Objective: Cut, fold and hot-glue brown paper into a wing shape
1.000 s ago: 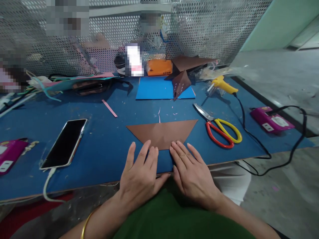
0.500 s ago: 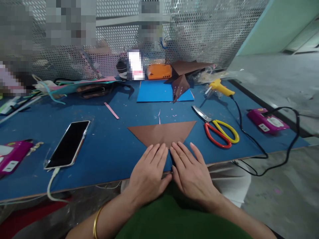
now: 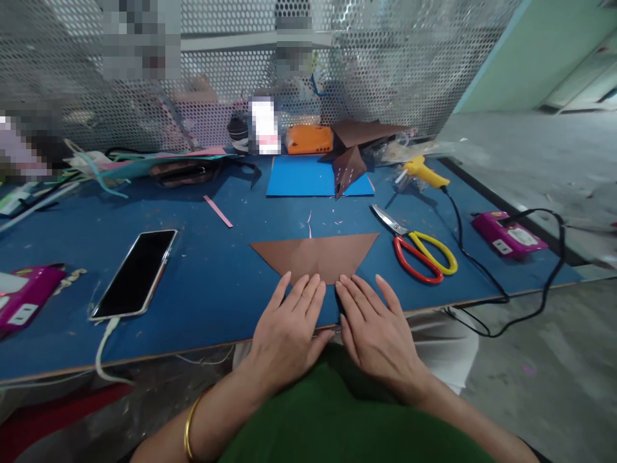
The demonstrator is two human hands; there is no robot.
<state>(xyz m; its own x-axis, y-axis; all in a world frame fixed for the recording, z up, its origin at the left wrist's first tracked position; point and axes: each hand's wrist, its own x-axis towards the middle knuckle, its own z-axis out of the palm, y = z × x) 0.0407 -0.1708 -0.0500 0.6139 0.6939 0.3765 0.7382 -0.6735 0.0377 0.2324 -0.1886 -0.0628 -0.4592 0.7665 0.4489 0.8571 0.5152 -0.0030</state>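
Note:
A brown paper (image 3: 315, 255) folded into a wide triangle lies flat on the blue table (image 3: 212, 283), its point towards me. My left hand (image 3: 289, 331) lies palm down with the fingertips pressing the paper's near left edge. My right hand (image 3: 378, 334) rests flat beside it, its fingertips on the near right edge by the point. Neither hand grips anything; the fingers are slightly spread.
Red and yellow scissors (image 3: 417, 247) lie right of the paper, a yellow glue gun (image 3: 424, 172) behind them with its black cord to a pink socket block (image 3: 508, 235). A phone (image 3: 135, 273) on a cable lies left. A blue sheet (image 3: 308, 177) and brown folded star (image 3: 348, 168) sit behind.
My left hand's fingers drew closer together and shifted right on the paper's near edge. The view tilted slightly; the paper stayed put.

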